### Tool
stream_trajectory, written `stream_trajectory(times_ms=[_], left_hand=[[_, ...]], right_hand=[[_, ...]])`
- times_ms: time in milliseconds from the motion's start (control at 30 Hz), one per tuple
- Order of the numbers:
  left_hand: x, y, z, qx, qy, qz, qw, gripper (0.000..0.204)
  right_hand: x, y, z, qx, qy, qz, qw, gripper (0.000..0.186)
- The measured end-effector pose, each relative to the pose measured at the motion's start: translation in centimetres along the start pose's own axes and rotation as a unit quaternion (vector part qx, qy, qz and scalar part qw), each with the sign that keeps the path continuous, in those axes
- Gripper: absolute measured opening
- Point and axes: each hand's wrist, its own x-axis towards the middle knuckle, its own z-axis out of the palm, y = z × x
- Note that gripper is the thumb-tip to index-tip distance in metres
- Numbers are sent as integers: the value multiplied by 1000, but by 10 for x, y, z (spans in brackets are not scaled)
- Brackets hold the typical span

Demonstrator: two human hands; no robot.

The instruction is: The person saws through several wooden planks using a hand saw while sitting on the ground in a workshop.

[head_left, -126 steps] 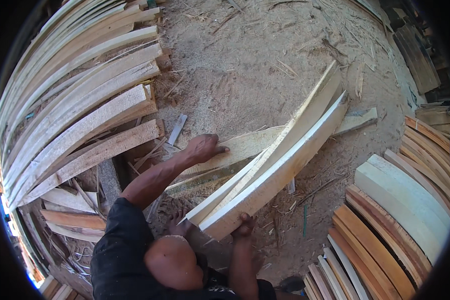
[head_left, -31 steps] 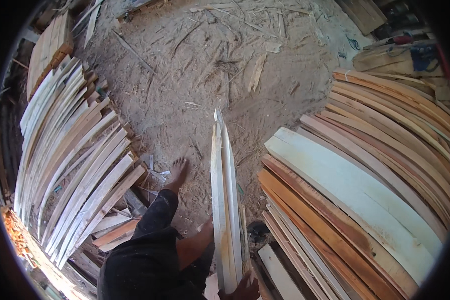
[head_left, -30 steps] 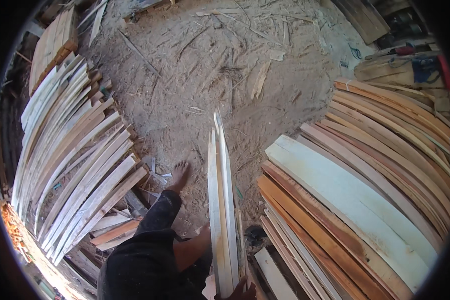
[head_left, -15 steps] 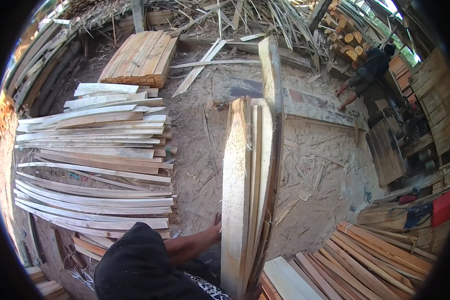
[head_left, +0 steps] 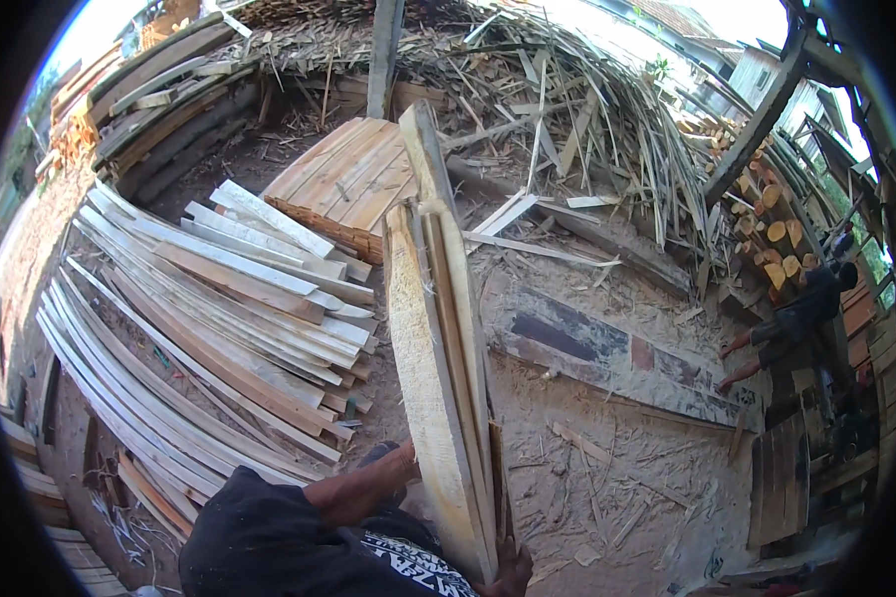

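Observation:
I carry a bundle of long, rough-sawn wooden boards (head_left: pixel 415 318), pale with bark-dark edges, in front of my body. Its far end leans slightly left; one board sticks out beyond the others. My left hand (head_left: pixel 408 456) grips the left side of the bundle, its fingers mostly hidden behind the wood. Low down, my right hand (head_left: pixel 514 569) is closed around the near end from the right. To the left of the bundle, many thin pale planks (head_left: pixel 239 298) lie side by side on the ground.
A neat stack of short boards (head_left: pixel 343 179) lies beyond the planks, by a wooden post (head_left: pixel 384 60). A low, dusty work surface (head_left: pixel 577 338) stretches to the right, where another person (head_left: pixel 811 313) bends over. Heaped offcuts (head_left: pixel 607 139) and cut logs (head_left: pixel 772 229) fill the back.
My view has swung left and up, and the bundle now tilts further left in it. Both hands keep hold of the boards. The boards at lower right have left the view.

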Motion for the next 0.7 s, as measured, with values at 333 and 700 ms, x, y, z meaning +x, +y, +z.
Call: stream_trajectory(times_ms=[333, 700], left_hand=[[146, 209, -84, 1, 94, 53, 994, 49], [414, 399, -73, -84, 129, -34, 988, 51]], right_hand=[[301, 5, 3, 59, -95, 9, 994, 109], [555, 49, 52, 426, -69, 217, 876, 75]])
